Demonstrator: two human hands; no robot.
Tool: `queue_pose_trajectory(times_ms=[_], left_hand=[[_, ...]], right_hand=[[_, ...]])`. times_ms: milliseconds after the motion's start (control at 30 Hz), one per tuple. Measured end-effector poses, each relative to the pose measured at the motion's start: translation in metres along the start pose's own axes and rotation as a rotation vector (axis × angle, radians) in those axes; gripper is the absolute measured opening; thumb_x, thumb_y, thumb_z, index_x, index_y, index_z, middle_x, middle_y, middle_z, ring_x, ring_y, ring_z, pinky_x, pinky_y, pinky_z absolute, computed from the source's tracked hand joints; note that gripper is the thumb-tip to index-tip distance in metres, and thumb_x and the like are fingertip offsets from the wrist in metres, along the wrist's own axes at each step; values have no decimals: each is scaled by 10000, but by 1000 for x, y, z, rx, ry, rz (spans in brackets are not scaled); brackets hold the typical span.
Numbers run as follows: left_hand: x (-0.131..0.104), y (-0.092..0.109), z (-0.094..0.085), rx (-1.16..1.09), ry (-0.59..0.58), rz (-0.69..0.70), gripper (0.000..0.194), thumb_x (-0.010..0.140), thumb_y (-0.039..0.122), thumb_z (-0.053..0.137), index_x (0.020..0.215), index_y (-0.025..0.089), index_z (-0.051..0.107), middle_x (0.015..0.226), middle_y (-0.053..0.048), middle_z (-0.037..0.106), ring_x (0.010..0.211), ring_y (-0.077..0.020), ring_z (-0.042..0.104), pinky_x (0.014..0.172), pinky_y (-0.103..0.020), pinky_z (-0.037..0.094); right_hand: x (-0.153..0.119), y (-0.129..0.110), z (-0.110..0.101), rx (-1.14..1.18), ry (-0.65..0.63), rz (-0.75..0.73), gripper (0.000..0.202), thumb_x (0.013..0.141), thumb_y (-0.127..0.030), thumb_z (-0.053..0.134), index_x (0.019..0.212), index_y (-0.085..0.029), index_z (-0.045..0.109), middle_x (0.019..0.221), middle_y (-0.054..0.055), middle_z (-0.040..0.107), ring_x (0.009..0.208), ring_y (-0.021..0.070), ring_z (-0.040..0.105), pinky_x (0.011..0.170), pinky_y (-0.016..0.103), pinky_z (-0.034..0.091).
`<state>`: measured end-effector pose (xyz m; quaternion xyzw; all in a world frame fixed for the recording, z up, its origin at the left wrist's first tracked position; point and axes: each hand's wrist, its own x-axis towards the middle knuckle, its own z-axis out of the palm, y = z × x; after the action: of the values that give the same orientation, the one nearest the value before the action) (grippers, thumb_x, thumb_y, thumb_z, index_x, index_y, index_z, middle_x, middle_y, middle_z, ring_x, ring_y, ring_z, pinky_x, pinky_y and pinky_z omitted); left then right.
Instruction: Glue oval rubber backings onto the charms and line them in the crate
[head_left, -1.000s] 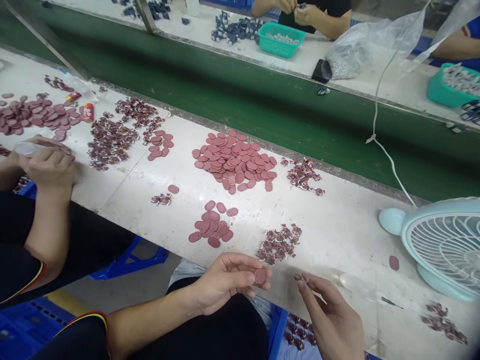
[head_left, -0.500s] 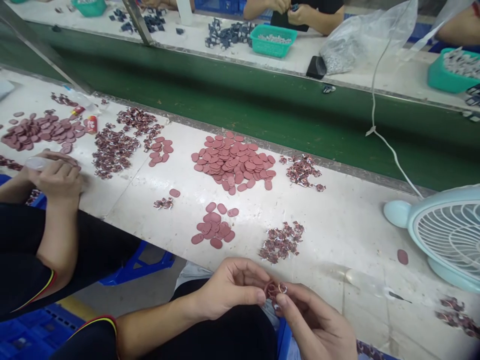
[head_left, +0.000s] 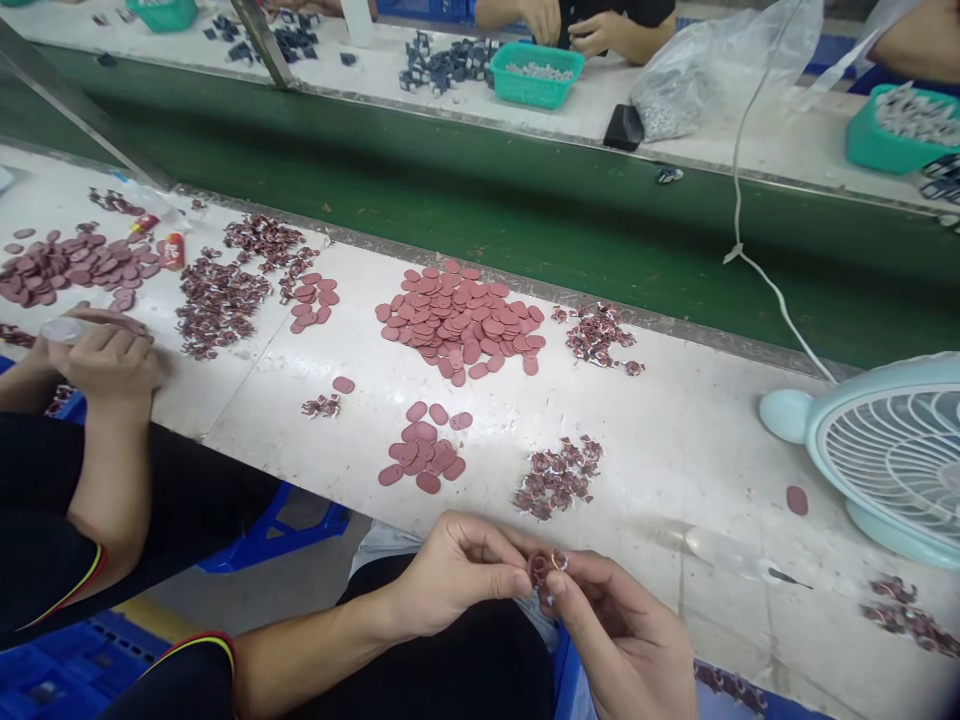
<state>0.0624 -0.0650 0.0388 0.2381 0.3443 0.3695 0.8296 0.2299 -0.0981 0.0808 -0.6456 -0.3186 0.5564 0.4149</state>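
Observation:
Close to the table's front edge, my left hand pinches one side of a small reddish-brown part with a pale ring. The thumb and fingers of my right hand grip its other side, so the fingertips nearly meet. Just beyond my hands lies a pile of similar brown parts. Flat reddish oval pieces form a small pile to its left and a larger pile farther back. Another cluster of brown parts sits right of the large pile.
A pale blue fan stands at the right, with a single oval piece beside it. A clear tool with a dark tip lies nearer. At the left, a person's hands are over the table. Green baskets stand on the far bench.
The whole view has shifted slightly, so things sit a little farther left. Both hands keep hold of the small part, which looks slightly turned between the fingertips.

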Motion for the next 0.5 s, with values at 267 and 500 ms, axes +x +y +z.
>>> queue_pose_trajectory(times_ms=[267,500], left_hand=[[1,-7,2,-1,0,-2,95,768,222,860,770,160,788,1080,-111,803,864,-225,757,821,-353,583],[13,41,-33,847,100,221,216,868,338,755,1044,221,800,1287,-127,728,1148,-282,687,940,-370,546]], right_hand=[[-2,3,12,103,87,37,274,741,-470,844,836,-221,780,723,33,733,648,169,663,657,272,595],[-9,61,-42,345,163,26,236,675,-381,901,859,-262,812,795,80,765,651,230,728,573,325,630]])
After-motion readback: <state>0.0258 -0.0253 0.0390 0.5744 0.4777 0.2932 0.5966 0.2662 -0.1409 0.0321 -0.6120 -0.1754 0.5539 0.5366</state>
